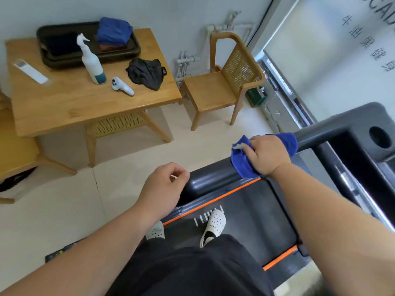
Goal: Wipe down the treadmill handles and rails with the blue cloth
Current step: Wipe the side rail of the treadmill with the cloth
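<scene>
Pale tile floor (64,210), wooden bench (64,107) off to the side. So my right hand (267,154) grips the bright blue cloth (241,165), bunched and wrapped over the dark grey treadmill rail (213,178). Meanwhile my left hand (164,184) is loosely curled, holding nothing, by the rail's end.

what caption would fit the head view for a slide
The right hand grips the blue cloth around the treadmill handrail; left hand, loosely curled and holding nothing, is near the rail's end.

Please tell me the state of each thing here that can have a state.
blue cloth: draped over the rail, gripped
right grip: curled round the blue cloth
left grip: loosely curled, holds nothing
spray bottle: upright on the table
black cloth: crumpled on the table
folded cloths: stacked in the tray
</scene>
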